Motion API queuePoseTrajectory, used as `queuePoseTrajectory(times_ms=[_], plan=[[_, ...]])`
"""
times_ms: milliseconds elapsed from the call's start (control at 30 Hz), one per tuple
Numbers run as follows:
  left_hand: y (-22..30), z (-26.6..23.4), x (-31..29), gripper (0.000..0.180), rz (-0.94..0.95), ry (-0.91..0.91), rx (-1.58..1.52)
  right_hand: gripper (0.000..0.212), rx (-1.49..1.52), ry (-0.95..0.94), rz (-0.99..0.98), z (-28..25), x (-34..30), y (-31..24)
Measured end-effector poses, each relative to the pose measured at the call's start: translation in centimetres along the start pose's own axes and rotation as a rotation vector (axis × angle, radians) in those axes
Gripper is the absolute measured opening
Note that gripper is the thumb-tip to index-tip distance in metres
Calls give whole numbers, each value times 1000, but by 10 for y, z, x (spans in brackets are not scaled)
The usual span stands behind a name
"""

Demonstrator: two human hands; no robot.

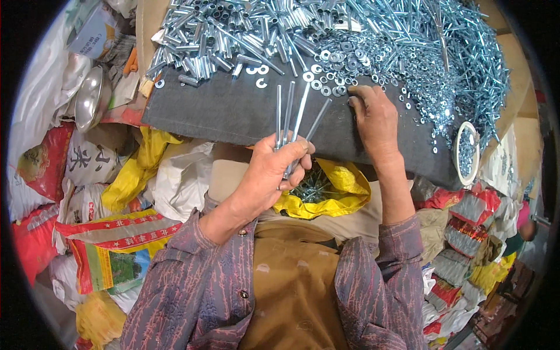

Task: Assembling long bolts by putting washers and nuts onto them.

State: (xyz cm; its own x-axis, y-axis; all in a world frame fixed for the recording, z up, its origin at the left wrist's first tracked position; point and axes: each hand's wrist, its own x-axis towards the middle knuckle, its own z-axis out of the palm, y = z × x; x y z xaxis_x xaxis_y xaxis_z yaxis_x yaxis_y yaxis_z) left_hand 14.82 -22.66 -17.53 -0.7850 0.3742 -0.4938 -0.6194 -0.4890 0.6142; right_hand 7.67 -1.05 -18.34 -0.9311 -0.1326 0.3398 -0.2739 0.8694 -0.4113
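Note:
My left hand (286, 154) is closed round several thin, shiny metal rods (287, 111), which fan out upward above the near edge of the dark mat (216, 108). My right hand (376, 119) rests over the mat at the near edge of the loose washers (335, 64). Its fingers are curled, with thumb and forefinger close together; whatever is between them is too small or hidden to tell. Below my left hand, between my legs, a yellow sack (344, 189) gapes, with thin metal pieces inside.
Short metal tubes (216, 35) heap at the back left. Small nuts (417, 79) and long thin screws (484, 64) pile up at the right. A white oval dish (466, 154) of small parts sits at the right edge. A metal bowl (90, 99) and printed sacks (116, 245) crowd the left.

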Motion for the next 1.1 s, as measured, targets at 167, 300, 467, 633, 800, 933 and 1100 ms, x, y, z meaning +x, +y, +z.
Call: queuePoseTrajectory(times_ms=[167,300,467,633,800,933,1100], plan=[[-1,5,-1,12,27,-3,144,8,-242,-18,-62,6,-6,-7],[-9,3,0,11,37,1,114,7,-281,-78,-112,3,-2,-15],[-12,5,1,10,41,-11,143,5,-29,-12,-15,-7,0,-9],[-13,9,1,12,12,14,172,7,836,-234,467,-24,-18,-27],[-11,10,2,12,-31,-24,141,8,1284,-89,528,-24,-35,-30],[-10,7,3,10,-156,-162,-38,8,868,162,233,-19,-54,-42],[-10,9,3,10,-190,-222,-93,21,389,328,-199,-26,-59,-29]])
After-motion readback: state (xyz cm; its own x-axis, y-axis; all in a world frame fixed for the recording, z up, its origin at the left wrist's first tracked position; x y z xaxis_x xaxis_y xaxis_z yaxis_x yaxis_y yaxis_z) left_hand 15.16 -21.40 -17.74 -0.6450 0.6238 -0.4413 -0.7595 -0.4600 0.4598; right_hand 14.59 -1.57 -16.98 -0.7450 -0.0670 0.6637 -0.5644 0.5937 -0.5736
